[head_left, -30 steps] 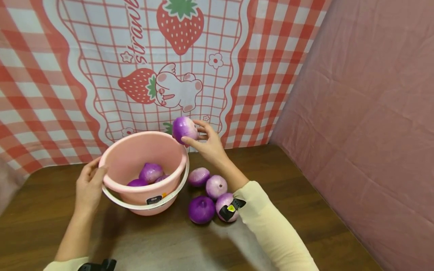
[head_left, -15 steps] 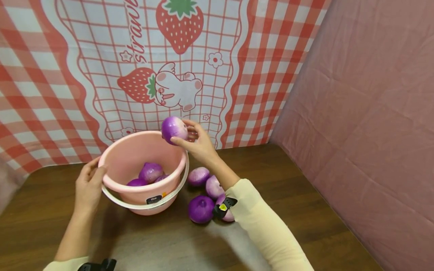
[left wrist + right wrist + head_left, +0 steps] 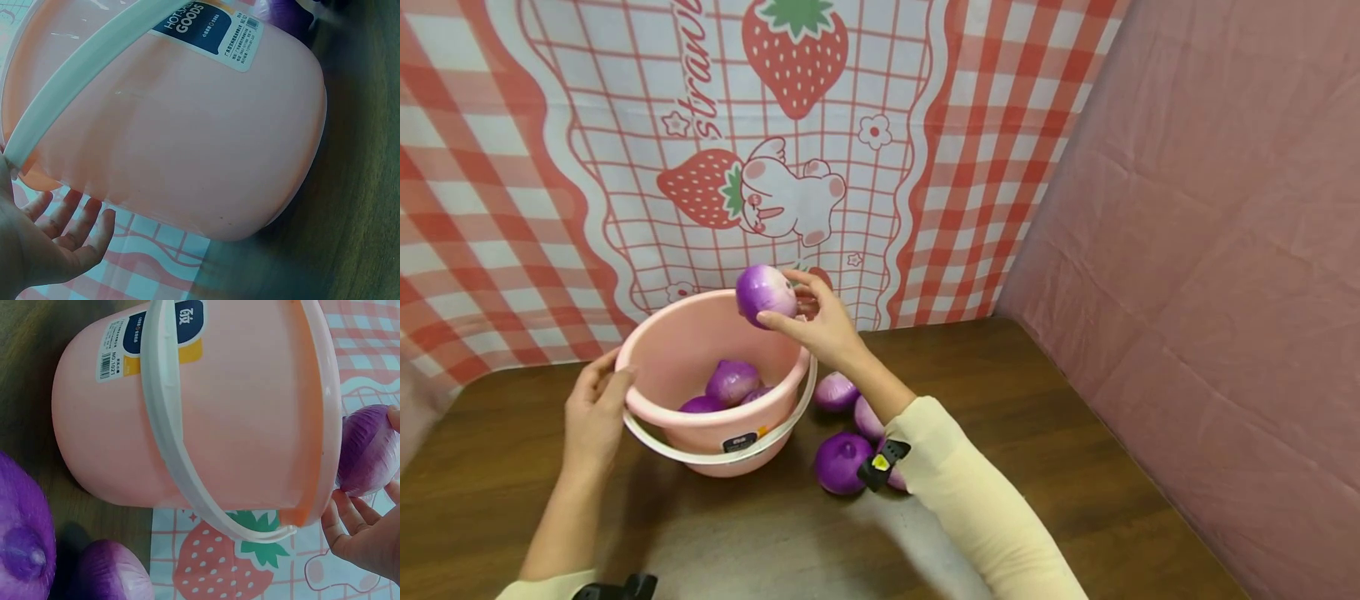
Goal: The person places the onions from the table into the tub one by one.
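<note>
My right hand (image 3: 823,325) holds a purple-and-white onion (image 3: 765,296) between thumb and fingers, above the far right part of the rim of a pink bucket (image 3: 670,358). The right wrist view shows this onion (image 3: 369,450) just past the bucket's rim, with fingertips beneath it. My left hand (image 3: 591,417) grips the bucket's left rim, thumb over the edge; in the left wrist view its fingers (image 3: 84,222) curl beside the outer wall. Inside the bucket lie a purple onion (image 3: 732,382) and two others, partly hidden.
Right of the bucket, several onions sit on the wooden table (image 3: 1030,467), including a dark purple onion (image 3: 841,461); my right sleeve and wrist strap partly cover some. The bucket's white handle (image 3: 159,394) hangs down in front. A strawberry-print cloth (image 3: 805,183) rises behind.
My right hand has carried the onion leftward, from beyond the bucket's right edge to over its opening's far right side. The left hand and bucket have stayed in place.
</note>
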A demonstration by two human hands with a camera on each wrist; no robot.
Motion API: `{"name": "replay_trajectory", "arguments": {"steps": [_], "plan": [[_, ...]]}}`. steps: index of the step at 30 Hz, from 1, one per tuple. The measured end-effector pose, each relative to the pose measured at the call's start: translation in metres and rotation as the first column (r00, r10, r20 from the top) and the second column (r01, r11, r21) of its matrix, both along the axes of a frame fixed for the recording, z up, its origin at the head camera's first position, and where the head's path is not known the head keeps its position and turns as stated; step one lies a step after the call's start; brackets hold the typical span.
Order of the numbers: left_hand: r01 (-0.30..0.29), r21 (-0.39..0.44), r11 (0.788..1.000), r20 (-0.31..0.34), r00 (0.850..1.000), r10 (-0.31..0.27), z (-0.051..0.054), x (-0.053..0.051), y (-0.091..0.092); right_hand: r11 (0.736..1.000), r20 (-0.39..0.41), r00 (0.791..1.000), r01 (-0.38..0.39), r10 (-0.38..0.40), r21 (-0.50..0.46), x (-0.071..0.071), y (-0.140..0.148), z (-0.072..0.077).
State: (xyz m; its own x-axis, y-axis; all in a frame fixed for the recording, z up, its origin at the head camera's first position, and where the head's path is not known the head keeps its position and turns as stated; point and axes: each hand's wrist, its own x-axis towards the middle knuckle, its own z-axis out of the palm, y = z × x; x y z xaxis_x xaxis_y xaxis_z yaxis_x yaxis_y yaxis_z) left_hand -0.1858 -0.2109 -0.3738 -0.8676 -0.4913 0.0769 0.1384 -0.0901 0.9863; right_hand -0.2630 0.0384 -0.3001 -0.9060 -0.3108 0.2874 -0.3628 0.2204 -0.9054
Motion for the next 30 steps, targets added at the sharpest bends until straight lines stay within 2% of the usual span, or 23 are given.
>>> {"name": "replay_trajectory", "arguments": {"steps": [6,12,17,30], "plan": [[0.005,-0.006,1.0,0.01,1.0,-0.005,0.0,0.0,0.0,1.0,0.008,1.0,0.017,-0.017,0.004,0.002,-0.009,-0.001],[0.004,-0.004,1.0,0.015,1.0,-0.004,0.001,0.0,0.0,1.0,0.036,0.999,-0.019,0.02,-0.012,0.003,-0.016,-0.001],[0.005,0.01,1.0,0.013,1.0,-0.005,0.002,0.001,0.001,0.999,0.006,1.0,-0.028,0.028,0.043,0.005,-0.021,-0.003],[0.001,0.006,1.0,0.015,1.0,-0.001,0.001,0.0,0.0,0.997,-0.044,0.998,-0.045,0.048,0.069,0.005,-0.032,-0.002]]}}
